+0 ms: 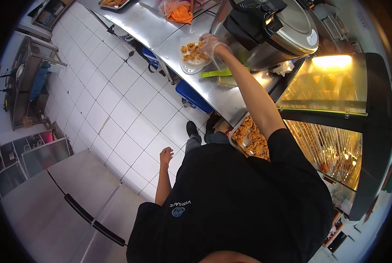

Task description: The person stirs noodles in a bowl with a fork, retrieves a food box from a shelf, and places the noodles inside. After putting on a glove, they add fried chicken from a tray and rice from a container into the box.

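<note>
Head view, looking down over the shoulders. My right hand [212, 44], in a thin clear glove, is stretched out over the white plate [190, 66] on the steel counter [231, 98]; its fingers curl loosely above the fried pieces [192, 51]. I cannot tell whether a piece is pinched between them, as the glove and the distance blur the fingertips. My left hand [165, 156] hangs bare and slack at my side above the white floor tiles [117, 105], holding nothing.

The plate lies directly under the right hand, touching the counter, with the fried pieces gathered on the half nearest the fingers. Just beside the plate, toward me, rest green tongs [218, 72]. To the right of the hand stands a large steel cooker [288, 33] with a black latch on its lid.

Nearer my body, a tray of fried pieces [251, 140] sits at the counter's edge, well apart from the plate; the lit warming cabinet [332, 83] lies to its right.

As I judge it, doing this well calls for a light fingertip hold, keeping the wrist clear of the cooker wall and setting pieces down inside the rim.
</note>
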